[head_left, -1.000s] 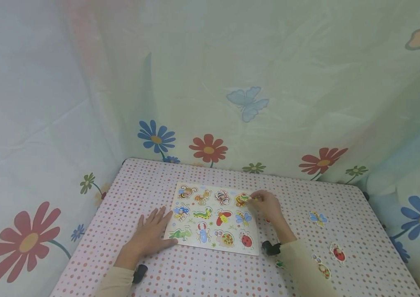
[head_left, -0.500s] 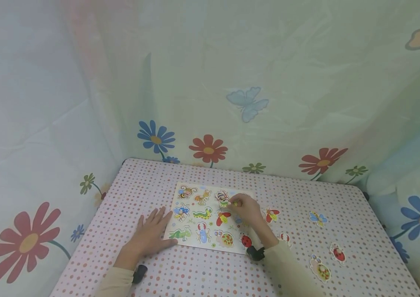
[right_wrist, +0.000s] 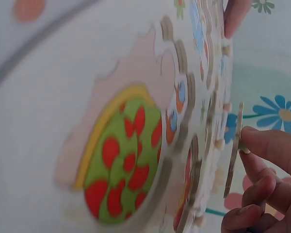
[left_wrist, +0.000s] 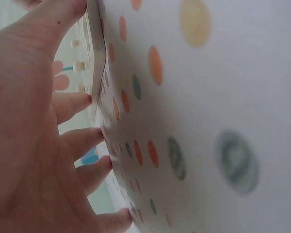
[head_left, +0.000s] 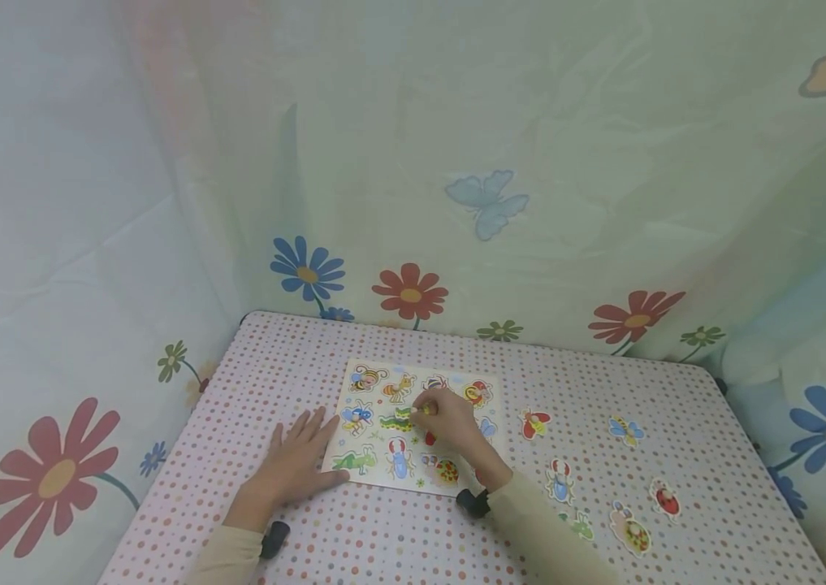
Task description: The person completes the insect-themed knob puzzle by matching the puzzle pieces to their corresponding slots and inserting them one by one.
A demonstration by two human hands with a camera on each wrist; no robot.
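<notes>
A wooden peg puzzle board [head_left: 413, 370] with printed insects lies on the dotted table. My left hand [head_left: 296, 463] rests flat with spread fingers at the board's left edge, thumb near its lower corner. In the left wrist view, fingertips meet the board's side [left_wrist: 98, 53] and the tabletop. My right hand [head_left: 452, 422] pinches the small knob of a green caterpillar puzzle piece [head_left: 404, 413] between thumb and fingers, over the printed caterpillar in the middle row. The right wrist view shows this thin piece [right_wrist: 231, 170] edge-on, apart from the board. The snail recess [right_wrist: 131, 145] is in the foreground.
Right of the board lie loose pieces: a red-winged bug [head_left: 534, 423], a blue-winged insect [head_left: 626, 431], a blue beetle [head_left: 560, 481], a ladybird [head_left: 664, 499], a snail [head_left: 630, 530] and a grasshopper [head_left: 581, 524]. A flowered curtain [head_left: 573, 203] hangs behind the table.
My right hand has carried the caterpillar piece leftward across the board, from the upper right to the middle row, uncovering pieces on the right. My left hand has stayed put.
</notes>
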